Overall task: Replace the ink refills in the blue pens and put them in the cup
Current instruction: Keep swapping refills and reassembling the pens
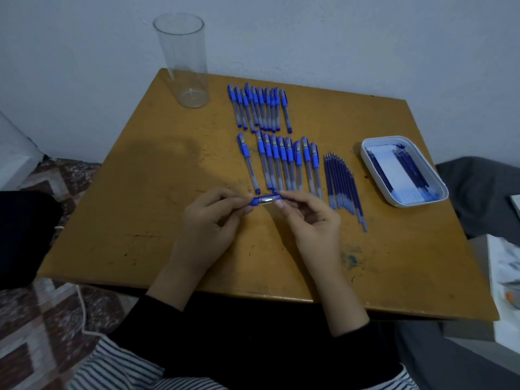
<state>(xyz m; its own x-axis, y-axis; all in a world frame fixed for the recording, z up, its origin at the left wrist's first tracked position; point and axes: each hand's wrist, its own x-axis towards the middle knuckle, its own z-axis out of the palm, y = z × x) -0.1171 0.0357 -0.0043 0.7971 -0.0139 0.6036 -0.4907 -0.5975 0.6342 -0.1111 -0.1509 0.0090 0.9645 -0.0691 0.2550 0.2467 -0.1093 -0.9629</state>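
Observation:
Over the middle of the table, my left hand (213, 218) and my right hand (306, 218) hold one blue pen (266, 199) level between them, each gripping one end with the fingertips. Two rows of blue capped pens lie beyond: a far row (259, 109) and a near row (281, 161). A fan of loose ink refills (342, 187) lies right of the near row. A tall clear cup (185, 60) stands empty at the table's far left corner.
A white tray (439, 184) with several refills in it sits at the right side of the wooden table (140, 192). Grey cloth and papers lie off the right edge. A patterned rug covers the floor on the left.

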